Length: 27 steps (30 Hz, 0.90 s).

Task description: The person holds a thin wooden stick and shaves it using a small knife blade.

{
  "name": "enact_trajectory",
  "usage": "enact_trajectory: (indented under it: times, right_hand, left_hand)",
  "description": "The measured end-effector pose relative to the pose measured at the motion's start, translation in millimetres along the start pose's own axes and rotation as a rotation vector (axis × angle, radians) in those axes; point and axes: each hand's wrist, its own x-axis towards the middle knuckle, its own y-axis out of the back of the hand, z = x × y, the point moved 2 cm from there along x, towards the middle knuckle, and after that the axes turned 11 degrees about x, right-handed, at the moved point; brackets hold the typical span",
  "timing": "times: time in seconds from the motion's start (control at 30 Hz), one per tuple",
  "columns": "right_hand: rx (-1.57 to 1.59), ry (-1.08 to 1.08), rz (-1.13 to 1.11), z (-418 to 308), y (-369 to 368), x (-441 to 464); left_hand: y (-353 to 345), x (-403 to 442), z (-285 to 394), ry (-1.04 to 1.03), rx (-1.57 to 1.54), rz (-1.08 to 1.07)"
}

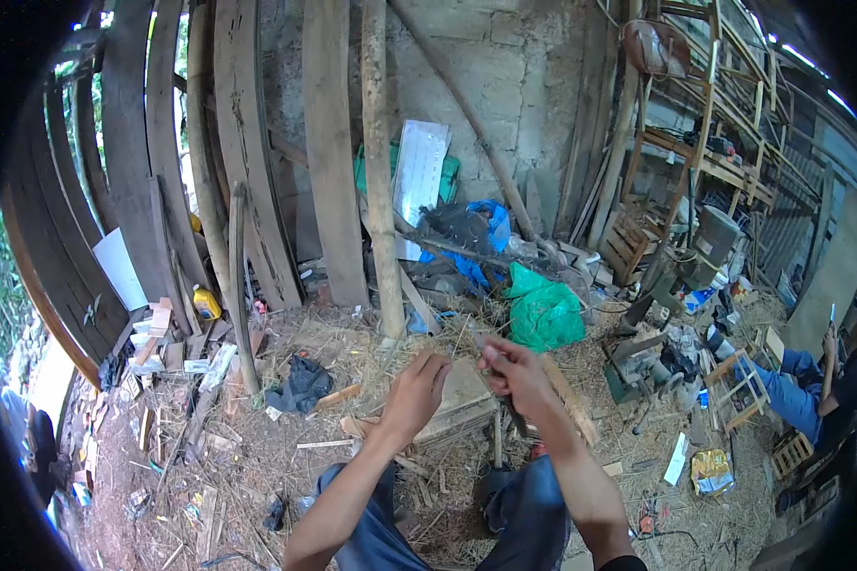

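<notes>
My left hand [417, 388] is raised over a wooden board, its fingers bent and pressed together. Whatever they hold is too small to make out. Close by on the right, my right hand [516, 373] is closed around what looks like a knife [518, 421]; its dark end sticks out below the fist, and a narrow tip shows above. The two hands are a short gap apart. Beneath them the pale wooden board [462, 392] lies on a low stack in front of my knees, with wood shavings around it.
A green plastic bag [546, 309] sits beyond the board. Wooden posts [381, 171] and planks stand ahead. A black bag [300, 383] and a yellow jug [207, 303] are at the left. At right, a seated person [800, 385] is near a small wooden frame [736, 390].
</notes>
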Motion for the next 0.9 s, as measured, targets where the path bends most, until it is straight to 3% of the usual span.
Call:
enact_trajectory:
  times: [0.27,0.37,0.47,0.57,0.7,0.8,0.87,0.9]
  right_hand:
    - [-0.005,-0.061,0.022,-10,-8,-21]
    - [-0.09,0.125,0.235,-29,14,-24]
    - [-0.055,0.154,0.253,-47,42,-24]
    - [-0.111,0.022,0.132,-23,4,-44]
    - [-0.062,-0.003,0.044,4,-39,-60]
    - [-0.006,-0.006,0.003,5,-28,-58]
    - [-0.136,0.046,0.125,-8,-10,-51]
    - [-0.016,-0.005,0.076,-19,-6,-52]
  left_hand:
    - [35,-34,40,-0.036,0.144,-0.044]
    - [58,-48,44,-0.06,0.216,0.001]
    - [70,-59,35,0.013,0.162,0.041]
    - [64,-54,36,0.042,0.141,0.066]
    - [46,-52,50,0.039,0.087,0.064]
    - [46,-56,55,0.005,0.068,0.076]
    - [52,-57,62,0.013,0.05,0.058]
    - [52,-58,64,0.017,0.051,0.055]
